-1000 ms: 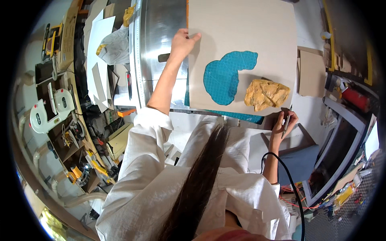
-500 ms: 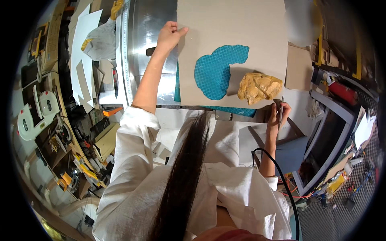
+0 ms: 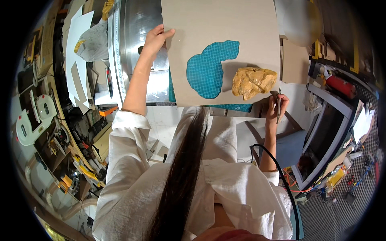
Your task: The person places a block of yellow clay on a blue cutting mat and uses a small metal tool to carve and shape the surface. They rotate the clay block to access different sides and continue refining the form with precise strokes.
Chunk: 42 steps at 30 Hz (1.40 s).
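Observation:
A large grey-brown cardboard sheet [image 3: 217,20] lies in front of me with a rounded, irregular opening in it. Through that opening shows a teal gridded cutting mat [image 3: 205,72], which also peeks out past the sheet's near and left edges. My left hand [image 3: 156,39] grips the sheet's left edge, thumb on top, the other fingers partly hidden. On the sheet's near right part rests a rough yellow-brown rock [image 3: 254,83]. Beside the rock, at the near right corner, my right hand [image 3: 280,105] holds a slim pen-like tool [image 3: 278,108] upright; its exact kind is unclear.
Left of the sheet are a metal table surface [image 3: 138,24] and a long ruler [image 3: 117,44]. White and grey offcuts [image 3: 82,52], a grey cloth-like bundle [image 3: 94,45] and a red-and-black cutter [image 3: 108,80] lie farther left. A chair [image 3: 287,146] and grey-framed cabinet [image 3: 321,140] stand right.
The cardboard sheet has turned slightly, its far end swinging left along with my left hand. The rock has shifted with it. My right hand still holds the slim tool near the corner.

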Available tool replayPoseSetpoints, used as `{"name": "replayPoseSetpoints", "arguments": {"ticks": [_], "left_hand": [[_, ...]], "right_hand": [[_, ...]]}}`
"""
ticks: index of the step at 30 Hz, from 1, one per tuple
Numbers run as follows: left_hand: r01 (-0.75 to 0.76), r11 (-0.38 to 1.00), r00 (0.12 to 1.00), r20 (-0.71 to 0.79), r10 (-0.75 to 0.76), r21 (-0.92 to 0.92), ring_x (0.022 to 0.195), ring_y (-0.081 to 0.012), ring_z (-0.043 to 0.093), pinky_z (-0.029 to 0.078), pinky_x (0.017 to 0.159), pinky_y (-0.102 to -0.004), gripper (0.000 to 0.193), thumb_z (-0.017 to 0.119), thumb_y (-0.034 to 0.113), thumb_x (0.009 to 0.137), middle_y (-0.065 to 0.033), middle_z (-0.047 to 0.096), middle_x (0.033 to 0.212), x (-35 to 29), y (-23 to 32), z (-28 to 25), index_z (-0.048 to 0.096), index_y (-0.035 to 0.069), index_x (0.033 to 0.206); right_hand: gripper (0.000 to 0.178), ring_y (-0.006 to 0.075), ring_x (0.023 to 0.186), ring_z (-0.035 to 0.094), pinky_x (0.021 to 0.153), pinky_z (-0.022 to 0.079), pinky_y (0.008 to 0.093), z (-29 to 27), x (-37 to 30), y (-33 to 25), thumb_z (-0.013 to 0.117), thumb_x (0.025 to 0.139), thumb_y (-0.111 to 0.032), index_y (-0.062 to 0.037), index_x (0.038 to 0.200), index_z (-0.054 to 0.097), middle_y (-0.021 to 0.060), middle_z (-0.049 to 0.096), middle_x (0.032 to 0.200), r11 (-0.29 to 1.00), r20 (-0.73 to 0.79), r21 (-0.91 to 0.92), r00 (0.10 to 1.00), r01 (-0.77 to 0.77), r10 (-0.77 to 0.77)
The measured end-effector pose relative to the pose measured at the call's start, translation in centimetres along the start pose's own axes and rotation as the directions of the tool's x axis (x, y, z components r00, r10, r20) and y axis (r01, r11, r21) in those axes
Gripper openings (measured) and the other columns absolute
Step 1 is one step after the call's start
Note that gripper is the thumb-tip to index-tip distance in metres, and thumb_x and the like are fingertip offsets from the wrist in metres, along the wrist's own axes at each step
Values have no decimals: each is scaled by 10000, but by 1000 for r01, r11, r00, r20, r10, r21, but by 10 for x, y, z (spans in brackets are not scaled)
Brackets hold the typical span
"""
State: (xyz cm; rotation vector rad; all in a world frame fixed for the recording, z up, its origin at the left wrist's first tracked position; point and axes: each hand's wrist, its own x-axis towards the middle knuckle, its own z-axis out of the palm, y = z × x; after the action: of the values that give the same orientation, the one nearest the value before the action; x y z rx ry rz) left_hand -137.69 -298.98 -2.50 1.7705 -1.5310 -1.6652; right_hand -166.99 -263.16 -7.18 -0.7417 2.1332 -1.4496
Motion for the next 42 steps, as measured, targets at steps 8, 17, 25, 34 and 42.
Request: {"name": "replayPoseSetpoints", "arguments": {"ticks": [8, 17, 25, 34, 42], "left_hand": [[-39, 994, 999, 11, 41, -100, 994, -121, 620, 461, 822, -283, 417, 680, 216, 891, -31, 692, 1086, -1, -7, 1, 582, 31, 1251], [-7, 991, 999, -39, 2, -131, 914, -78, 582, 396, 705, -216, 364, 672, 227, 905, -2, 689, 1016, -25, -32, -5, 587, 56, 1214], [37, 973, 987, -145, -71, -227, 777, -58, 550, 417, 670, -212, 302, 678, 162, 905, -4, 665, 941, -71, -68, -5, 592, 23, 1159], [49, 961, 962, -245, -119, -273, 702, -49, 403, 388, 693, -219, 246, 746, 247, 861, 68, 425, 734, -123, -114, 0, 563, 82, 839], [188, 905, 897, -309, -317, -381, 679, -54, 428, 481, 678, -233, 340, 754, 222, 869, 68, 387, 740, -162, -128, 21, 448, 123, 756]], "right_hand": [[231, 94, 825, 460, 770, 402, 229, 1, -2, -2, 616, 901, -6, -58, 1070, 467, 25, 474, 960, 1000, -6, -12, 1000, 25, -25], [241, 118, 872, 455, 810, 400, 249, -4, 8, 5, 608, 893, 8, -54, 1079, 468, 38, 464, 1002, 1000, 29, 20, 1000, -10, 10], [249, 133, 952, 473, 880, 398, 262, -11, 37, 10, 622, 903, 20, -51, 1101, 488, 35, 482, 1049, 995, 112, -44, 990, 90, -85], [238, 123, 966, 497, 872, 394, 249, -12, 70, -10, 607, 891, 36, -74, 1081, 516, 17, 511, 1063, 998, 244, -65, 970, -1, 17], [257, 100, 942, 513, 857, 402, 226, -1, 106, -26, 576, 887, 78, -74, 1089, 525, 4, 540, 1037, 995, 374, -38, 925, 94, -73]]}}
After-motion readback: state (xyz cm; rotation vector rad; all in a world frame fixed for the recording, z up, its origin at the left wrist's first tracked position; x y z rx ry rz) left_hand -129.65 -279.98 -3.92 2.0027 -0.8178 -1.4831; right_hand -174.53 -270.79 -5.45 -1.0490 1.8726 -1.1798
